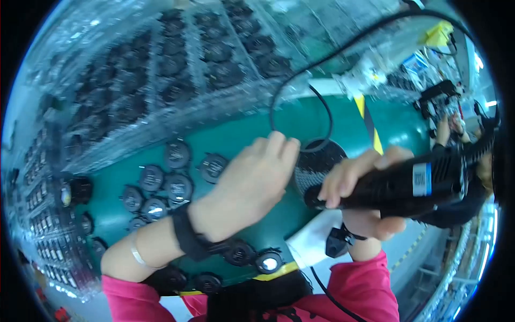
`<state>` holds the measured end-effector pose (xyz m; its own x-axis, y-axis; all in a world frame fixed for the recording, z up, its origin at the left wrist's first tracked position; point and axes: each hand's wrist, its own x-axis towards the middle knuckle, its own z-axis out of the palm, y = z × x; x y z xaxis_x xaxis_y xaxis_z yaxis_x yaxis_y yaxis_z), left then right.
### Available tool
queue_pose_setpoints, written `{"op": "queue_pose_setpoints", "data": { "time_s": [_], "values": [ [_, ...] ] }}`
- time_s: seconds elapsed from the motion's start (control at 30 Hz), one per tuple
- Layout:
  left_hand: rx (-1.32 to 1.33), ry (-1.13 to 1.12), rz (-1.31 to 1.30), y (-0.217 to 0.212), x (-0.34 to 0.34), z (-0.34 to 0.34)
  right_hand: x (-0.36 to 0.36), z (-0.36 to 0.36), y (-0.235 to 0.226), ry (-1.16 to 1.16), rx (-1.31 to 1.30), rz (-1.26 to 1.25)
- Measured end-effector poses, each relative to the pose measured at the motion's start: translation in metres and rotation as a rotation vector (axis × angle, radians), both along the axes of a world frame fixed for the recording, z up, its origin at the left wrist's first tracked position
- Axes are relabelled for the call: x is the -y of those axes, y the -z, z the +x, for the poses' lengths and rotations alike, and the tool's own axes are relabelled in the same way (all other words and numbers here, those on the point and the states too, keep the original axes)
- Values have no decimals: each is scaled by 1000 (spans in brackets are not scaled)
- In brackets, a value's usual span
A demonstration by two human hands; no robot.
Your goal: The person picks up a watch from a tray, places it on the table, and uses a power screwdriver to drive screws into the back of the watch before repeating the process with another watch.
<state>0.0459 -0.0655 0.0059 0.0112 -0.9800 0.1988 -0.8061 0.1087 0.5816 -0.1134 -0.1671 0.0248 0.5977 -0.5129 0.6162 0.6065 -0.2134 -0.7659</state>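
Note:
My left hand (pixel 252 177) is over the middle of the green mat with its fingers drawn together. A black cable (pixel 272 107) runs up to its fingertips and loops past them; whether they grip it or something small is hidden. My right hand (pixel 354 177) is wrapped round a black handheld power tool (pixel 397 185) with vents and a pale blue label. The tool's narrow end points left. Between both hands lies a round black part (pixel 322 161) with a dotted surface, partly under the tool's tip. Several round black parts (pixel 178 188) lie left of my left hand.
Clear plastic trays (pixel 198 91) full of black parts stand along the far side, with more trays (pixel 51 231) at the left. Yellow-black tape (pixel 368 123) crosses the green mat (pixel 241 131). A white sheet (pixel 314 239) lies at the near edge. Another person's hands (pixel 445 129) show at far right.

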Motion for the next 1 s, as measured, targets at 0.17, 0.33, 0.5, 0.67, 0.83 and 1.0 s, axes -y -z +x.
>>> {"op": "queue_pose_setpoints", "data": {
  "time_s": [0.17,0.33,0.5,0.67,0.83,1.0],
  "values": [
    [196,-2,19,6,-1,0,-11,-2,-7,82,-75,95],
    [25,25,-31,-24,-25,45,-11,1,-4,87,-105,147],
    [-16,-159,-30,-99,-12,143,-2,-6,4,112,-147,148],
    [253,-311,-231,-76,24,285,-8,-3,0,28,-59,176],
    [298,-321,-323,-43,37,341,-3,-8,9,-20,-74,270],
    [350,-344,-38,-57,3,358,-1,-9,6,-18,-88,284]
  ]
}}
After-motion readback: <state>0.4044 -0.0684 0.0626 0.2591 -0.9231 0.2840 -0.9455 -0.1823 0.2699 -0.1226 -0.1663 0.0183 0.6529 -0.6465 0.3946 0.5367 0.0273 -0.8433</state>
